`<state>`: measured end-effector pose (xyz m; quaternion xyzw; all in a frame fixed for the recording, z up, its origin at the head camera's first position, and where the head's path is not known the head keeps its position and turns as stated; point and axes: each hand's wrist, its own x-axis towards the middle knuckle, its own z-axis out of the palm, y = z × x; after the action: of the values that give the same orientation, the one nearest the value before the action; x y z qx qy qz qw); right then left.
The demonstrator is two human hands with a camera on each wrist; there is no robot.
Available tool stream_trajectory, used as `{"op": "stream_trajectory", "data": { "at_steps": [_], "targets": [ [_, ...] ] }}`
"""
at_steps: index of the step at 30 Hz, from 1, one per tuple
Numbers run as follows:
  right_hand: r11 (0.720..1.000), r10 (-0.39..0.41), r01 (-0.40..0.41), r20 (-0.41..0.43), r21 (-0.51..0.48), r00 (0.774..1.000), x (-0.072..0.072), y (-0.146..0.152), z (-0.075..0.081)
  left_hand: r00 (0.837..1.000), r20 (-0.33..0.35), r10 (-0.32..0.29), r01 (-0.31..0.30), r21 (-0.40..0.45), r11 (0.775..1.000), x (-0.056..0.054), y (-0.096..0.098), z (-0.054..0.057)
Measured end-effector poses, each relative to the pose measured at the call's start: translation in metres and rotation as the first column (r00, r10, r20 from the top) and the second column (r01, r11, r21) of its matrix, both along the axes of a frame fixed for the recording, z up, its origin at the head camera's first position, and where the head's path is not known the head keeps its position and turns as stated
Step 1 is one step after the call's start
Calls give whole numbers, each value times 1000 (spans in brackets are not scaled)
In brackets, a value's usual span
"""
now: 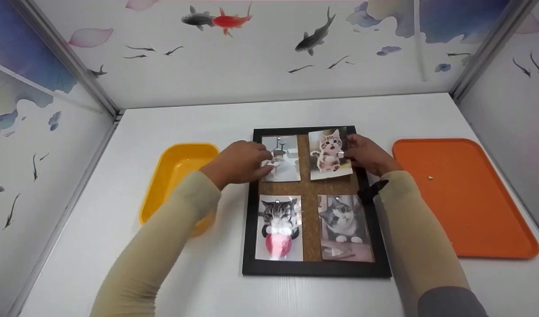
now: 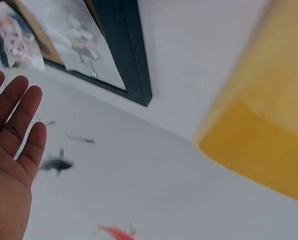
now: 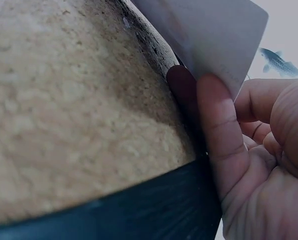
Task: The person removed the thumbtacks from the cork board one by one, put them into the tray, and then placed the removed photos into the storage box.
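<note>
A black-framed cork board [image 1: 310, 190] lies on the table. My right hand [image 1: 370, 154] pinches the right edge of a kitten photo [image 1: 329, 154] over the board's upper right quarter. The right wrist view shows that photo's pale back [image 3: 223, 40] tilted up from the cork, held by the fingers of my right hand [image 3: 248, 155]. My left hand [image 1: 242, 162] hovers at the upper left photo [image 1: 287, 158]; in the left wrist view its fingers [image 2: 24, 112] are extended and hold nothing. A striped cat photo [image 1: 279, 229] and a grey-and-white cat photo [image 1: 344, 226] lie below.
A yellow basin [image 1: 165, 176] stands left of the board, partly behind my left arm. To the right lies an orange tray [image 1: 476, 198] with a small shiny pin [image 1: 430, 178] on it. White panels with painted fish [image 1: 315, 39] enclose the table's back and sides.
</note>
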<state>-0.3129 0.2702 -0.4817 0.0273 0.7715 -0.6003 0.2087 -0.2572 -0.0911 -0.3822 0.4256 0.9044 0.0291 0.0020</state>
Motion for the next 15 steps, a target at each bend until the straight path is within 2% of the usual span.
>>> {"op": "stream_trajectory", "data": {
  "at_steps": [2, 5, 8, 11, 15],
  "targets": [
    [1000, 1, -1, -7, 1, 1000, 0, 1, 0, 998, 14, 66, -67, 63, 996, 9, -29, 12],
    [1000, 4, -4, -6, 13, 1000, -1, 1, 1, 986, 20, 164, -165, 132, 977, 26, -76, 27],
    [999, 4, -5, 10, 35, 1000, -1, 2, 1, 967, 30, 254, -255, 191, 948, 44, -122, 31],
    [999, 6, -7, 15, 43, 1000, 1, 2, 0, 938, 58, 342, -346, 242, 907, 60, -163, 24],
    [1000, 14, -14, -5, 16, 1000, 2, 1, -1, 896, 78, 438, -442, 267, 856, 77, -201, 2]
  ]
}}
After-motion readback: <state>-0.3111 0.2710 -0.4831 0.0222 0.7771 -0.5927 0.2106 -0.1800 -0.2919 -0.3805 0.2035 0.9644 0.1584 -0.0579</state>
